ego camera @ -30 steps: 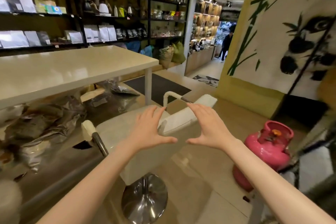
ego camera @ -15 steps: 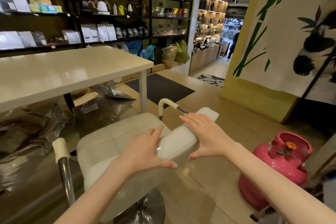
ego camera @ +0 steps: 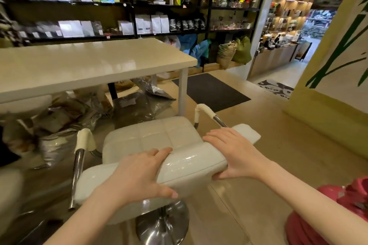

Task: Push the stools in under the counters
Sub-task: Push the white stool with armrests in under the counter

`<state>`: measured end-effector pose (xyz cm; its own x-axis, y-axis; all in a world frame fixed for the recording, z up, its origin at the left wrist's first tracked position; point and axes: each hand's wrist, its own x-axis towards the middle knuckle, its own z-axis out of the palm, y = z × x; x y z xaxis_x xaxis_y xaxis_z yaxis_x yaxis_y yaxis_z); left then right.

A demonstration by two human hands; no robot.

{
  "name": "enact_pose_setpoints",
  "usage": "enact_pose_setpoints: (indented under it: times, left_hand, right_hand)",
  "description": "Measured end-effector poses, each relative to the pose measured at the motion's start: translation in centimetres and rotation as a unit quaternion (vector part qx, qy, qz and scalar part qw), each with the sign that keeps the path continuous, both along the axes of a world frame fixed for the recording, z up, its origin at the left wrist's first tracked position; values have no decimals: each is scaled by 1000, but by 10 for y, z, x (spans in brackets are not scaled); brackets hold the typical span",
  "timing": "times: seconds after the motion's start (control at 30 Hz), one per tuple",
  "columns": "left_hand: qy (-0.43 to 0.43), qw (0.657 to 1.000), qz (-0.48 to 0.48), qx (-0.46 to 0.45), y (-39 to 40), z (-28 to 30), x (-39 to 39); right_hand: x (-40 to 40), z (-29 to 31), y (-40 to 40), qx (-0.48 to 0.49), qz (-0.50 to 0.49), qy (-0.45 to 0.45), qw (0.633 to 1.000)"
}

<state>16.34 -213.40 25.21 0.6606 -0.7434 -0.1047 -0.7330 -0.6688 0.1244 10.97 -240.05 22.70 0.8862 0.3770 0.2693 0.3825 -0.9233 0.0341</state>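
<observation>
Left hand [ego camera: 137, 175] and right hand [ego camera: 233, 155] are gripping the stool [ego camera: 159, 145] backrest — push level, steering it between the bags [ego camera: 65, 125] under the desk [ego camera: 89, 65].

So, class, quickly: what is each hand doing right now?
Left hand: grips the stool backrest, thumb underneath.
Right hand: grips the same backrest, fingers over the top.

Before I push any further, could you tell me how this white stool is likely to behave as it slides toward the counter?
The stool stands on a single round chrome base, so it may swivel rather than track straight. Both hands, left hand and right hand, grip the backrest high up, so a hard shove could tip it. The glossy floor probably lets the base slide easily.
</observation>
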Motion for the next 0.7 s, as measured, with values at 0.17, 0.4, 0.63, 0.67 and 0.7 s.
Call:
enact_pose_setpoints:
  times: [0.17, 0.4, 0.63, 0.67, 0.7]
  left_hand:
    - [-74, 995, 69, -24, -2, -7, -21]
    - [-138, 982, 127, 8, -7, -12, -35]
    - [-164, 974, 154, -24, -9, -21, -32]
    - [-168, 973, 153, -30, -9, -21, -31]
    - [-171, 973, 153, -35, -10, -22, -30]
  right_hand:
    - [9, -2, -7, -47, 53, -22, 997]
    - [10, -1, -11, -19, 83, -24, 996]
    - [17, -4, -18, -6, 94, -55, 994]
    - [18, -3, -20, -4, 95, -55, 994]
    - [19, -3, -21, -3, 97, -55, 994]
